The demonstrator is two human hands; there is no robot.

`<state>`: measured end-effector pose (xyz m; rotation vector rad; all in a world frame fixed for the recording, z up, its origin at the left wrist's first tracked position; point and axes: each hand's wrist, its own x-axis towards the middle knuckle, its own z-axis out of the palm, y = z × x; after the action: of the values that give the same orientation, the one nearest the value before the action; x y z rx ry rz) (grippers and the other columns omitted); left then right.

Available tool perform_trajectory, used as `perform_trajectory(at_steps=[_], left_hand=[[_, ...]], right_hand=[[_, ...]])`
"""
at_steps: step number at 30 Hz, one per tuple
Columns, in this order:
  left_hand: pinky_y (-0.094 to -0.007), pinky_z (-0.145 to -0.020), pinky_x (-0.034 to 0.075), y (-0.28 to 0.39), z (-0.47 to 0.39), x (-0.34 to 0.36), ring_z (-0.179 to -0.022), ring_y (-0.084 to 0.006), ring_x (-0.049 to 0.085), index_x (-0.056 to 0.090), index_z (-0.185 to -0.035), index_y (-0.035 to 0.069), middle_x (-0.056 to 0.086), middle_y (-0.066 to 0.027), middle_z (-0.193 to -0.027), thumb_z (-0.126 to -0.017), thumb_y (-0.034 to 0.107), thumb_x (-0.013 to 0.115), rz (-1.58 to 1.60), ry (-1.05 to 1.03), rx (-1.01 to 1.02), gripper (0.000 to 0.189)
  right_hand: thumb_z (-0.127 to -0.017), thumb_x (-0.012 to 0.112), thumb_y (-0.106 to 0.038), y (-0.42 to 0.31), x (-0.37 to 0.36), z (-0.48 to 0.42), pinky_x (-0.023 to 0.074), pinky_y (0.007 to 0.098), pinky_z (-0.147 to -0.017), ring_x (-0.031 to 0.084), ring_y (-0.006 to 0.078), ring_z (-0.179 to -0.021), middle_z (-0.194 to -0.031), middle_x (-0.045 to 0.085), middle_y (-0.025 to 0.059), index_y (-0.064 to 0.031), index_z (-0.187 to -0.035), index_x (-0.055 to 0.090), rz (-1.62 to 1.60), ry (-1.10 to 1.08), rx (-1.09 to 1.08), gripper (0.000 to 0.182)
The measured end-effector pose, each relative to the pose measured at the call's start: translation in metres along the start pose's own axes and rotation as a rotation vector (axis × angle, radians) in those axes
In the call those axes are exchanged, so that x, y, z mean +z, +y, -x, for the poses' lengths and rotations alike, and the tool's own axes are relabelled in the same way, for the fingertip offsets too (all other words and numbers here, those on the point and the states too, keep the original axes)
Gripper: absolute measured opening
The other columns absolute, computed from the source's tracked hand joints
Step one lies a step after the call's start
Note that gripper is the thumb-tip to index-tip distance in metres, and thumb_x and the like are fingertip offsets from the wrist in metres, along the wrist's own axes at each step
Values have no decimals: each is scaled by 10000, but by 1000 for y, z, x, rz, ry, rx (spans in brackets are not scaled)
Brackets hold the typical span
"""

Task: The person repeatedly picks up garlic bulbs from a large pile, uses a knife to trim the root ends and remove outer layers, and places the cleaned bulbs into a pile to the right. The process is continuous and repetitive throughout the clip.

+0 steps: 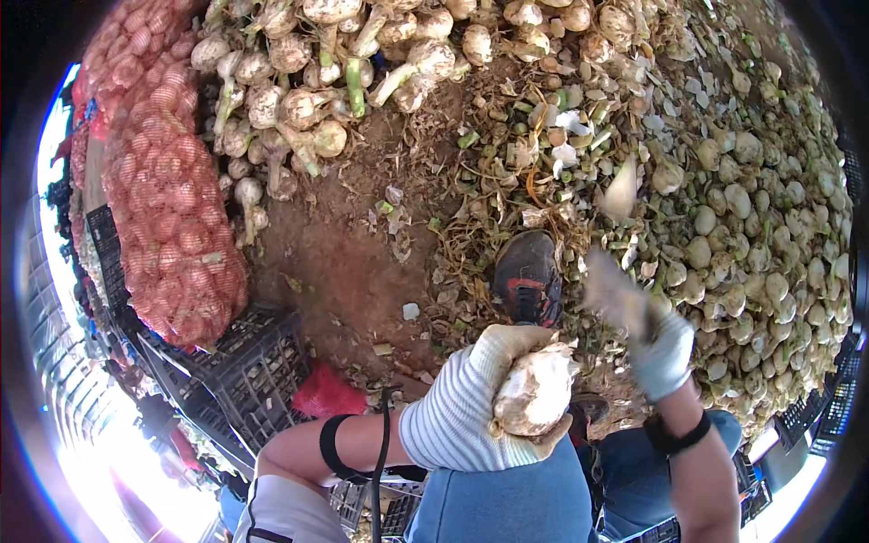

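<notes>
My left hand [468, 407] wears a white and grey striped knit glove. It grips a large whitish garlic bulb [536, 390] above my thigh, with ragged dry skin at the bulb's top. My right hand [658, 346], also gloved, reaches forward beside the heap on the right. Motion blurs its fingers, so whether they hold anything is unclear. Just beyond them, a blurred pale piece of garlic [621, 190] appears to be in the air. Dry leaves and cut stalks [536, 163] litter the ground ahead of my shoe [528, 278].
A heap of garlic bulbs [740, 271] spreads along the right. Bulbs with green stalks [299, 102] are piled at the far left. A full red mesh sack [173, 224] leans over black plastic crates [254, 373]. Red netting [329, 392] lies beside them.
</notes>
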<state>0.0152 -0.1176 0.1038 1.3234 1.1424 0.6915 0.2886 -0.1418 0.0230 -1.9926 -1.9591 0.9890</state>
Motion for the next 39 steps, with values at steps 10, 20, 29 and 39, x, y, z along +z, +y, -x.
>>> perform_trajectory(at_steps=[10, 20, 29, 39], left_hand=[[-406, -861, 440, -14, -11, 5, -993, -302, 505, 445, -1213, 52, 478, -129, -1066, -533, 386, 879, -124, 183, 26, 874], [-344, -852, 488, -19, -40, -8, -1017, -201, 567, 290, -1253, 126, 492, -115, -1202, -623, -67, 770, 874, 185, -221, 815], [-334, -859, 477, -30, -32, -8, -983, -164, 573, 270, -1261, 112, 550, -75, -1120, -620, -10, 774, 932, 133, -242, 825], [-377, -932, 431, -34, -29, -24, -1121, -233, 515, 290, -1251, 96, 476, -126, -1238, -616, 16, 763, 829, 43, -146, 795]], right_hand=[[-773, 541, 12, -23, 0, 22, 441, 241, -575, 516, 80, -631, -697, 587, 37, 9, -832, 597, -441, 39, 327, 82], [-710, 690, -50, -114, -17, -5, 482, 254, -630, 590, 99, -677, -749, 633, 41, -48, -888, 635, -679, -92, 140, 186], [-713, 777, -263, -123, -13, -30, 477, 240, -628, 555, 63, -715, -775, 634, 11, -11, -929, 602, -835, -202, 154, 375], [-693, 602, -24, -23, 9, 40, 428, 275, -542, 512, 117, -583, -631, 567, 36, 1, -796, 624, -468, -221, 392, 107]])
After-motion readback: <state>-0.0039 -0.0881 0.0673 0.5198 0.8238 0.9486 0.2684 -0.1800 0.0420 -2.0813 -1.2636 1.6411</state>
